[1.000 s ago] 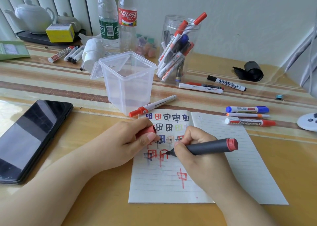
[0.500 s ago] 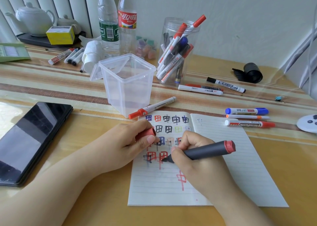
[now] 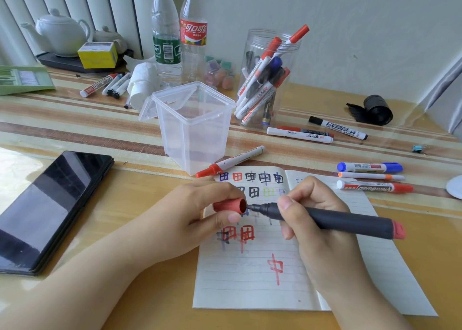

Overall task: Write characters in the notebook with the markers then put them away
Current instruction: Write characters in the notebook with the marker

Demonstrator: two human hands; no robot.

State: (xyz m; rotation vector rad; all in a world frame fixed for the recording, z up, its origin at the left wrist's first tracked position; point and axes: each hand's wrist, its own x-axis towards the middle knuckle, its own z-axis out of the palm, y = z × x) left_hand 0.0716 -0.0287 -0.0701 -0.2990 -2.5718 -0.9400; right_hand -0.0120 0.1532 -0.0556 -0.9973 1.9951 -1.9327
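over notebook (image 3: 252, 287), dark marker (image 3: 350, 220) meets red cap (image 3: 230, 205).

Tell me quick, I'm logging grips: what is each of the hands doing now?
Left hand: pinches the red cap.
Right hand: grips the dark marker, tip at the cap's mouth.

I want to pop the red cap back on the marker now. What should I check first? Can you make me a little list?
1. Red cap held with its open end facing the marker tip: ok.
2. Tip of the dark marker lined up with the cap's opening: ok, it is right at the mouth.
3. Right hand gripping the marker firmly: ok.
4. Left hand pinching the cap: ok.
5. Tip lifted off the notebook: ok.
6. Ink on the page dry under your hands: cannot tell; some characters look smudged.
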